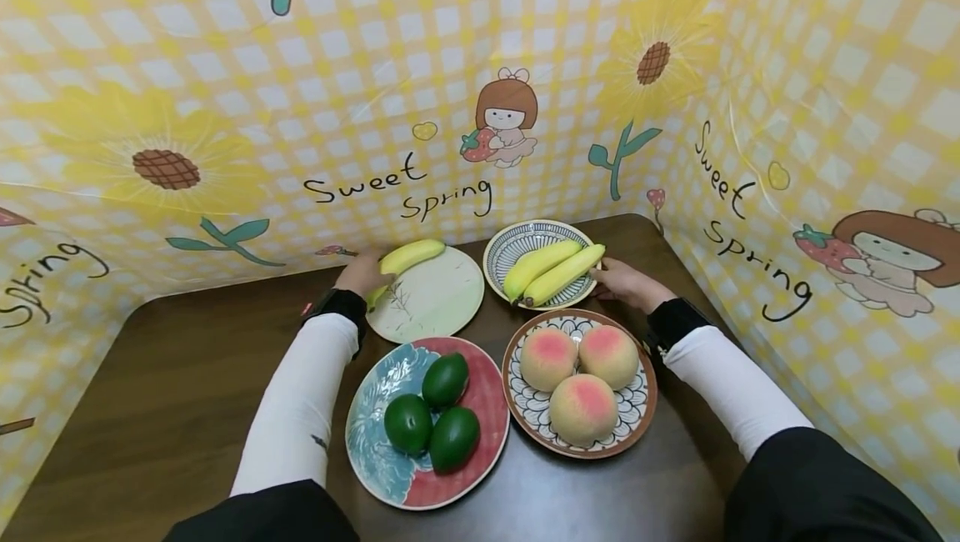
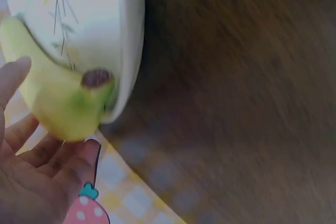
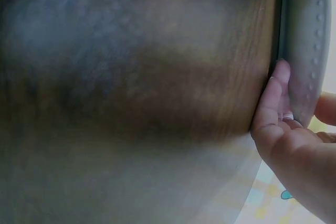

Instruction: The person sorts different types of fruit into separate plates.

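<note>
A yellow banana (image 1: 412, 256) lies along the left rim of a pale plate (image 1: 450, 292) with a twig pattern. My left hand (image 1: 363, 273) holds it, thumb on one side and fingers round the other; the left wrist view shows the brown end of the banana (image 2: 58, 95) close to that hand (image 2: 39, 163). Two more bananas (image 1: 551, 267) lie in a blue-and-white patterned bowl (image 1: 501, 254). At the bowl's right side, my right hand (image 1: 626, 283) grips the rim, with fingers under the bowl (image 3: 304, 40) and the thumb outside in the right wrist view.
Nearer me stands a blue-and-red plate (image 1: 375, 434) with three dark green avocado-like fruits (image 1: 444, 381). To its right, a brown-rimmed plate (image 1: 651, 396) bears three peaches (image 1: 582, 409). All stand on a dark wooden table (image 1: 187, 383), with yellow checked cloth (image 1: 360, 67) behind and at the sides.
</note>
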{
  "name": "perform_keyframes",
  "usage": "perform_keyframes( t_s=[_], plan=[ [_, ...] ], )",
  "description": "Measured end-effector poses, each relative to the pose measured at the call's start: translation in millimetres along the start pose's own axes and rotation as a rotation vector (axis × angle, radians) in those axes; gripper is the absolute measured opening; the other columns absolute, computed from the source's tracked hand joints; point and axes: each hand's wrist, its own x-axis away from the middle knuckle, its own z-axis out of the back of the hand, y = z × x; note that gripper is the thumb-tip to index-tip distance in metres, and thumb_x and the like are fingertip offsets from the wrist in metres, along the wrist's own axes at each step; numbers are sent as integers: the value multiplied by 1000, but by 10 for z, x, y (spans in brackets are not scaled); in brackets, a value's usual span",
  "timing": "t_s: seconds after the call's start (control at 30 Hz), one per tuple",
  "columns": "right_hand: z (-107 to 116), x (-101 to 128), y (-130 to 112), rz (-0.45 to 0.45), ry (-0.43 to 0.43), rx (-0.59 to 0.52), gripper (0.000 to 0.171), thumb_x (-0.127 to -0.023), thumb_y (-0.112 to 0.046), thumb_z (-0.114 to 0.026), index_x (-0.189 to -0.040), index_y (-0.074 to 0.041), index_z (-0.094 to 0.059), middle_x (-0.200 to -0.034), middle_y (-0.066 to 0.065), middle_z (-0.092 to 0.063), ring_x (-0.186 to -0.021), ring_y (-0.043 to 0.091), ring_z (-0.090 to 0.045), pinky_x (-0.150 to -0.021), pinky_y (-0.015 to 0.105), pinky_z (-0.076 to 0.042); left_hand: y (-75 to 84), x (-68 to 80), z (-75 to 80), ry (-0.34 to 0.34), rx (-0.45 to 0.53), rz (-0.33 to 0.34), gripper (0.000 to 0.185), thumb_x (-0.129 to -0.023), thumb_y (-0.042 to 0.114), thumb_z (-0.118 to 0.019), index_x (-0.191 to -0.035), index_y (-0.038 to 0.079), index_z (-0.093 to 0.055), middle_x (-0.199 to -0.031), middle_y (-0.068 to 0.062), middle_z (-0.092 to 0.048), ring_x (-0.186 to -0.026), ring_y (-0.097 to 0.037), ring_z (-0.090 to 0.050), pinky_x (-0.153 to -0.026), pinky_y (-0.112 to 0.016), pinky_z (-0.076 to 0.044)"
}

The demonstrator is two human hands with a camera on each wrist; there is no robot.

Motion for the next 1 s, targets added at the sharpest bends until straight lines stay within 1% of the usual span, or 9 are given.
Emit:
perform_keyframes(
  t_s=[0.1,0.23,0.33,0.4,0.53,0.7,0.8,0.9,1.0],
  plan=[
    [-19,-12,29,5,-5,-6,55,-113,-17,-28,-160,8,-12,-112,8,-57,-98,14,-57,-103,38,-47,21,-27,-52,21,-37,24,53,-98,18,-64,-143,-6,-48,-137,-32,-58,-123,-46,-59,-107,-58,-46],
    [-12,-34,46,13,-10,-9,54,-113,-17,-28,-158,8,-15,-112,9,-56,-99,16,-57,-103,39,-47,56,-36,-107,46,-82,72,48,-98,21,-66,-137,-3,-54,-133,-32,-60,-120,-46,-61,-99,-60,-51],
    [7,-30,38,11,-5,2,54,-113,-17,-27,-159,8,-14,-115,13,-56,-102,19,-57,-104,40,-47,87,-48,-139,57,-115,86,47,-98,23,-66,-135,-3,-56,-134,-33,-58,-122,-47,-61,-97,-62,-52],
    [17,-24,29,11,0,7,54,-113,-17,-27,-160,7,-13,-119,16,-55,-105,21,-57,-106,42,-47,101,-63,-157,68,-138,87,44,-99,22,-65,-134,-5,-56,-133,-33,-59,-122,-47,-61,-97,-62,-52],
    [19,-26,22,16,5,5,55,-113,-17,-27,-160,7,-13,-122,19,-55,-108,23,-58,-109,45,-46,119,-76,-178,97,-154,81,40,-100,18,-62,-132,-6,-57,-129,-34,-62,-119,-47,-62,-97,-61,-53],
    [9,-25,15,24,5,16,53,-113,-16,-28,-158,9,-16,-117,15,-57,-104,20,-58,-107,43,-47,149,-34,-158,109,-151,63,37,-102,18,-58,-130,-6,-57,-128,-35,-61,-120,-49,-61,-97,-63,-52],
    [5,-23,25,30,6,16,52,-113,-16,-27,-157,10,-18,-116,13,-57,-101,18,-58,-106,42,-47,192,-2,-128,108,-157,48,39,-102,20,-59,-132,-6,-57,-129,-35,-61,-120,-49,-61,-97,-62,-52],
    [-8,-31,39,30,11,10,52,-113,-16,-27,-157,10,-19,-116,13,-56,-101,18,-58,-107,42,-47,242,31,-92,111,-158,19,44,-100,19,-63,-135,-5,-55,-129,-32,-62,-119,-47,-61,-96,-60,-52],
    [-1,-29,35,29,10,11,53,-113,-17,-27,-158,10,-17,-117,14,-55,-103,19,-58,-107,43,-47,352,78,5,116,-129,-27,49,-99,18,-65,-141,-5,-51,-129,-31,-61,-119,-45,-61,-97,-58,-50]
  ],
)
